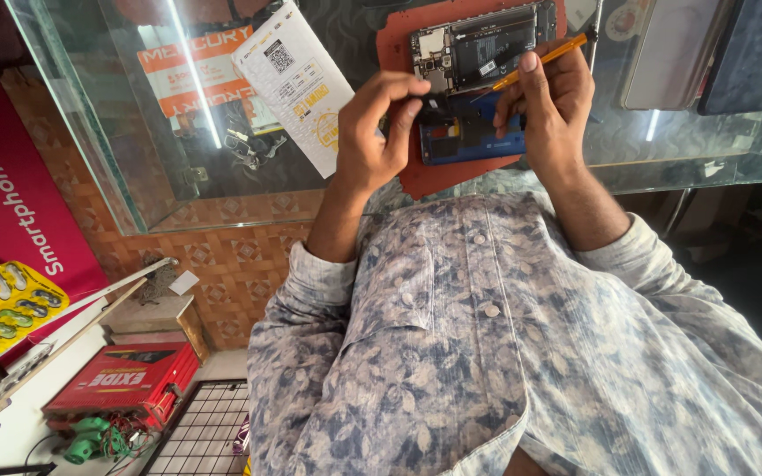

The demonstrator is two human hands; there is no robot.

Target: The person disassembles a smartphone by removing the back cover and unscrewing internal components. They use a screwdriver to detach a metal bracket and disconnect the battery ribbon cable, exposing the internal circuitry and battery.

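Note:
My left hand pinches a small dark part at the left edge of a blue phone frame lying on a red work mat. In my right hand I grip an orange-handled tool, its tip pointing toward the spot between the blue frame and an opened phone with its circuit board showing. The opened phone lies just beyond the blue frame on the same mat. Both rest on a glass counter.
A white printed card lies on the glass left of the mat. Dark phones lie at the far right. Below the counter are a red box, a yellow blister pack, green cables and a wire rack.

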